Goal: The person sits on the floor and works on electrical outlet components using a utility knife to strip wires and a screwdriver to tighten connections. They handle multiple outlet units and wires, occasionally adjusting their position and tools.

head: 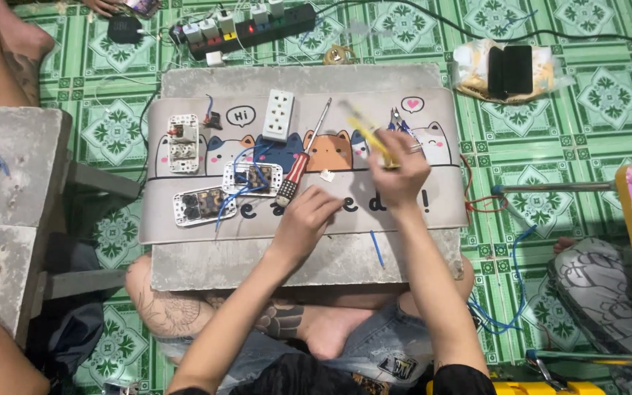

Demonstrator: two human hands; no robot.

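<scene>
Sitting cross-legged on green patterned tiles, the person works over a grey slab topped with a cat-print mat.

Right hand: fingers curled shut around a yellow-handled tool, lifted clear of the mat. The tool is blurred, so its tip cannot be made out. Small pliers lie just beyond the knuckles.

Left hand: loosely open, fingertips down on the mat, holding nothing. It rests just beside the handle of a red-and-black screwdriver, which lies slanted across the mat.

Left of that: a socket module with blue wires, a second module below it, a third further up, and a white outlet faceplate face up. A small white piece lies between the hands.

Judgement: wiring stage, tool just taken up, not yet applied. The nearest module sits left of both hands, so the next move seems to call for steadying it with the free hand and bringing the tip to a terminal without snagging the blue wires.
</scene>
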